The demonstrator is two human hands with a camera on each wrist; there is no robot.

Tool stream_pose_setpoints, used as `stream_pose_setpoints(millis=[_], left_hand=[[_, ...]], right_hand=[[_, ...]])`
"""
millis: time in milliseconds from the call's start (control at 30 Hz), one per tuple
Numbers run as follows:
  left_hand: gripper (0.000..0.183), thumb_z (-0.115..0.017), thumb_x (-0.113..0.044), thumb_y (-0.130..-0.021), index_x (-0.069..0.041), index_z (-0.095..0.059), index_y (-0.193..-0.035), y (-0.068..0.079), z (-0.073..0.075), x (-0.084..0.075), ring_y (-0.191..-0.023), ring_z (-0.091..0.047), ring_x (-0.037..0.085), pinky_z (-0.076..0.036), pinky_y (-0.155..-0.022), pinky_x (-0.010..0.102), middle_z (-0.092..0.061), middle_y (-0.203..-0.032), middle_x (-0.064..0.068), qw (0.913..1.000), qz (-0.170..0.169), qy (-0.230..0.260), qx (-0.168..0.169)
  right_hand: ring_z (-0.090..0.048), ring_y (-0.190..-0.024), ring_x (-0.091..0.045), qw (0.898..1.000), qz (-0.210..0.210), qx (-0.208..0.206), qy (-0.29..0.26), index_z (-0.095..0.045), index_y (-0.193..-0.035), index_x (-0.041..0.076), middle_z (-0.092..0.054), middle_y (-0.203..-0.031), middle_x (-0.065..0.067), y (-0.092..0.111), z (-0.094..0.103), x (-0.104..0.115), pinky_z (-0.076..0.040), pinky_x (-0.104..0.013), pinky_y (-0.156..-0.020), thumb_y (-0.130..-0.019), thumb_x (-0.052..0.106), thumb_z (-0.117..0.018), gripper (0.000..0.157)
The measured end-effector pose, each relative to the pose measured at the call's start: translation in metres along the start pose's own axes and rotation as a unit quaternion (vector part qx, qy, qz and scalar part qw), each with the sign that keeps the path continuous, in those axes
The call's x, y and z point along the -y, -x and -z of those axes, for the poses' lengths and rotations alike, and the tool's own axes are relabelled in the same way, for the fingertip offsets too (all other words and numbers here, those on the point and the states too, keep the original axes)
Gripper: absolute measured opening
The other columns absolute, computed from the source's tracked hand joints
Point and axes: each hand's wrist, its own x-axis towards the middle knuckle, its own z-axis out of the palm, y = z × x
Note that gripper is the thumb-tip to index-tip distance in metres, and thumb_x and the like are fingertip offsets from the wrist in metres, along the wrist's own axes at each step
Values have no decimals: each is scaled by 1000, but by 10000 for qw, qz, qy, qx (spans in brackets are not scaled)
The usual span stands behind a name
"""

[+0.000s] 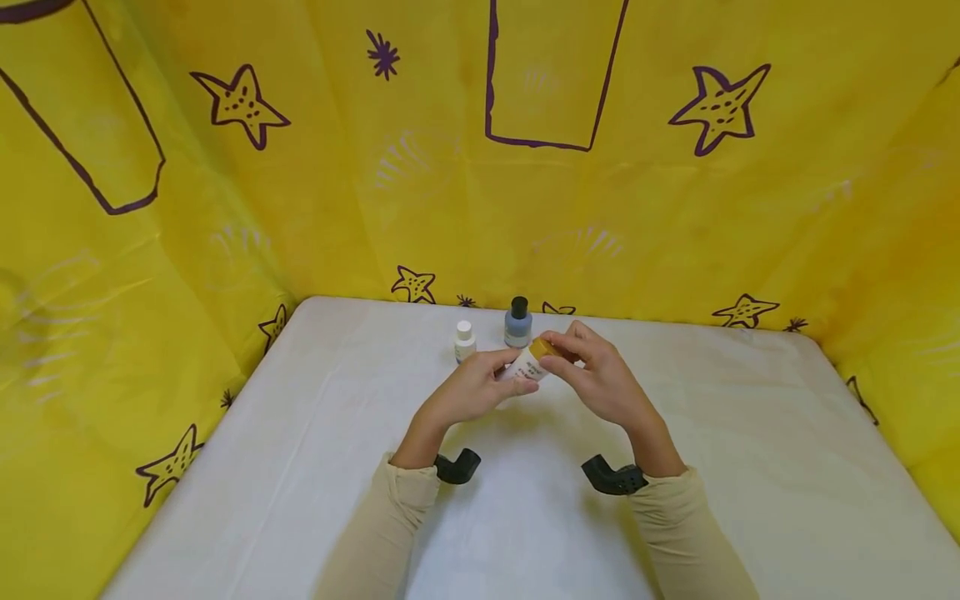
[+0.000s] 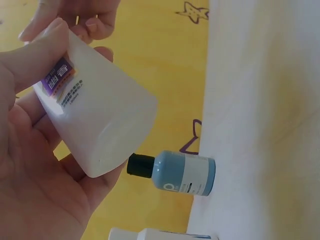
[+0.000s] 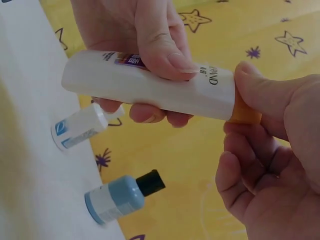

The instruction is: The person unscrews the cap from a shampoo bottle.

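A white bottle (image 3: 200, 92) with an orange cap (image 3: 245, 109) is held up off the table, tilted in the head view. My left hand (image 1: 474, 387) grips its body, thumb across the printed front and fingers behind. My right hand (image 1: 596, 371) pinches the orange cap between thumb and fingers. In the left wrist view the flat end of the bottle (image 2: 112, 107) faces the camera, and its cap is hidden. Just beyond the hands stand a blue bottle (image 1: 517, 327) with a black cap and a small white bottle (image 1: 465, 340) with a white cap.
The table (image 1: 300, 467) has a white cover. Yellow cloth walls (image 1: 465, 192) with purple drawn stars rise at the back and both sides. A dark curved wrist mount (image 1: 457, 467) sits on the left wrist, another (image 1: 613, 477) on the right.
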Motion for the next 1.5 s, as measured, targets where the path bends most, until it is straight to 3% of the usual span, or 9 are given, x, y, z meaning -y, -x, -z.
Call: stream_pose_setpoints(millis=[200, 400, 567, 733, 867, 967, 1100, 1267, 1500], left_hand=[[28, -70, -31, -98, -14, -67, -120, -1, 0, 3, -86, -60, 18, -50, -74, 28, -69, -103, 5, 9983, -114, 356, 455], [22, -68, -24, -99, -11, -66, -117, -1, -1, 5, -85, -60, 19, -50, -74, 27, -68, -100, 8, 9938, -297, 686, 820], [26, -72, -33, -96, -18, -68, -116, -3, -4, 3, -81, -56, 16, -44, -68, 25, -64, -93, 0, 9993, -237, 218, 177], [26, -79, -40, -89, -25, -70, -109, -6, -12, 3, -77, -50, 16, -39, -65, 26, -52, -81, -2, 9982, -29, -63, -590], [27, -82, -39, -86, -26, -72, -107, -7, -18, 2, -80, -55, 16, -46, -68, 27, -63, -89, -6, 9951, 2, -37, -990], [29, -84, -40, -84, -28, -74, -108, -7, -22, 2, -80, -57, 15, -48, -68, 27, -69, -94, -6, 9924, -33, -198, -1211], [28, -83, -42, -84, -29, -75, -108, -7, -23, 1, -78, -57, 14, -47, -65, 26, -71, -91, -8, 9894, -116, -557, -1338], [30, -83, -41, -84, -30, -77, -112, -5, -20, -1, -73, -57, 12, -45, -62, 25, -71, -87, -9, 9889, -191, -805, -1233], [28, -81, -42, -86, -30, -76, -111, -4, -15, 0, -66, -54, 12, -41, -57, 24, -60, -71, -8, 9935, -37, -663, -928]], right_hand=[[-44, -78, -13, 9994, 29, 312, -170, -71, -129, 11, -46, -87, 0, 4, 6, 2, -38, -26, -65, -98, 10, -66, 31], [-47, -84, -13, 9974, 98, 632, -346, -71, -128, 9, -48, -93, -1, 5, 11, 1, -42, -25, -69, -99, 8, -63, 29], [-55, -92, -12, 9984, 13, 549, -124, -69, -131, 14, -56, -102, 0, 4, 12, 1, -48, -24, -77, -100, 12, -64, 31], [-62, -95, -12, 9976, -550, -83, 400, -71, -125, 19, -66, -109, 2, 3, 7, 6, -53, -27, -83, -96, 27, -72, 30], [-63, -89, -16, 9906, -1045, -586, 657, -73, -112, 14, -67, -103, -2, 3, 0, 12, -54, -27, -77, -89, 35, -79, 32], [-62, -85, -17, 9869, -1138, -856, 756, -73, -107, 11, -67, -99, -5, 2, -5, 15, -53, -25, -74, -88, 36, -81, 32], [-61, -83, -16, 9850, -1048, -1044, 884, -76, -103, 11, -67, -95, -5, 1, -9, 16, -52, -24, -73, -89, 33, -81, 27], [-60, -82, -16, 9849, -990, -912, 1087, -78, -101, 13, -67, -90, -4, 1, -7, 16, -50, -25, -71, -90, 34, -79, 24], [-65, -87, -17, 9916, -703, -603, 908, -76, -117, 9, -67, -94, -5, 2, -4, 14, -55, -25, -79, -90, 27, -79, 33]])
